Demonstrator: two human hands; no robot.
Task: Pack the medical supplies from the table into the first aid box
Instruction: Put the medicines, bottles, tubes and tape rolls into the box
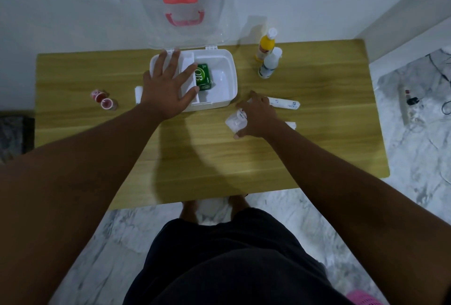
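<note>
Dark shorts nearest the lens, bare feet beyond at table edge. Wooden table next, mostly bare on near half. First aid box far centre, lid propped back against wall, so interior open from above. Left hand flat over box's left side, fingers spread wide, gripping nothing; likely steadying box while right brings the next item. Right hand just right of box, fingers curled around white wrapped packet, apparently mid-pickup; lifted or resting on table, cannot tell. Green carton already inside, against the divider, partly under left fingertips. Right compartment otherwise empty. Left hand covers left compartment, blocks drop there. Remaining outside: yellow bottle and white bottle upright at far right, white tube just beyond right hand, small white item behind right wrist, white roll touching box's left side, two small red-lidded pots far left.
</note>
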